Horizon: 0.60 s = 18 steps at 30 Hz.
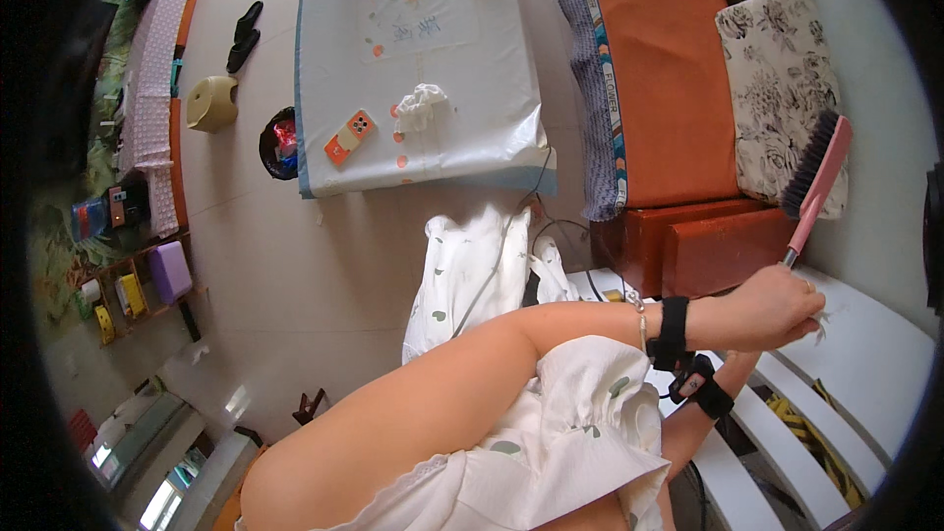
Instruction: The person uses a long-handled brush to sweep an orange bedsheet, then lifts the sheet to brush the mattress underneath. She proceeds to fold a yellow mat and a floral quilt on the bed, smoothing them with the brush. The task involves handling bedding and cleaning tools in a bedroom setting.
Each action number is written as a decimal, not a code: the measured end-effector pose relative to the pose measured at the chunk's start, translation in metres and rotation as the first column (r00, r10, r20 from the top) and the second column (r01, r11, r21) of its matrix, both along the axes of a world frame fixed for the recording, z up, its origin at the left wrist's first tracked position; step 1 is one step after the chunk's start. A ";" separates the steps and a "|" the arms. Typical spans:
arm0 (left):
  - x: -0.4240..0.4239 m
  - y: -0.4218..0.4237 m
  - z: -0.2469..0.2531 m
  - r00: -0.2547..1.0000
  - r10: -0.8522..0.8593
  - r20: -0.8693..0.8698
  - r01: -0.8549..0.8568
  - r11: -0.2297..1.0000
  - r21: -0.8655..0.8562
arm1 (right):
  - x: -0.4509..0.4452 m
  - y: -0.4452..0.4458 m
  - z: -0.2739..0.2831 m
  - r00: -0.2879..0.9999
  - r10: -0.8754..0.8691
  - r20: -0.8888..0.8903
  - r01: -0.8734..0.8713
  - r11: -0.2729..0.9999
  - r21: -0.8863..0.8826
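From lower left, my left forearm crosses over to the right and ends in my left hand (763, 310), which is closed around the handle end of a pink brush (818, 188) with dark bristles. The brush points up and right, its bristles facing left. Pale fluff (823, 323) sticks out beside the fingertips. Underneath runs my right forearm; only the edge of my right hand (743, 361) shows, and its fingers are hidden behind the left hand. Both wrists wear black straps. Below the hands is a white slatted seat (874, 324).
A reddish wooden armrest (730, 247), an orange-covered seat (656, 81) and a floral cushion (774, 88) lie beyond the hands. A covered table (472, 140) bears a phone (350, 137) and white cloth (419, 107). A cable (495, 258) hangs over my dress. Left stand a bin (269, 155) and stool (210, 105).
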<state>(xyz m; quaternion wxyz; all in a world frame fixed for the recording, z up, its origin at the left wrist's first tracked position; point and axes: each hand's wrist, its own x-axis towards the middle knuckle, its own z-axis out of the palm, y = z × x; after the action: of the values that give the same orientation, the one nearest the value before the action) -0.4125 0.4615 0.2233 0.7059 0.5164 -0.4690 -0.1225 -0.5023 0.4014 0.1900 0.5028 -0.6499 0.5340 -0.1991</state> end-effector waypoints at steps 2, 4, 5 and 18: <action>-0.018 0.007 0.002 0.999 -0.035 -0.030 0.035 0.999 0.022 | -0.015 0.014 -0.006 0.999 -0.020 -0.042 0.022 0.999 0.029; -0.040 0.028 0.020 0.999 -0.025 -0.029 0.026 0.999 0.024 | -0.040 0.029 0.003 0.991 -0.087 -0.100 0.090 0.996 0.023; -0.048 0.038 0.022 0.999 -0.005 -0.032 0.006 1.000 0.025 | -0.047 0.038 -0.001 0.989 -0.097 -0.115 0.102 0.994 0.037; 0.039 0.090 -0.111 0.977 -0.107 0.185 0.009 0.887 0.463 | -0.036 0.097 -0.054 0.979 -0.098 -0.176 0.128 0.977 0.169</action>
<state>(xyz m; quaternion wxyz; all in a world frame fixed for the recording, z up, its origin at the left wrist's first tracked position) -0.3735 0.5512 0.1124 0.5078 0.6641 -0.5122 -0.1972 -0.5382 0.4989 0.1360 0.5007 -0.5847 0.6263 -0.1234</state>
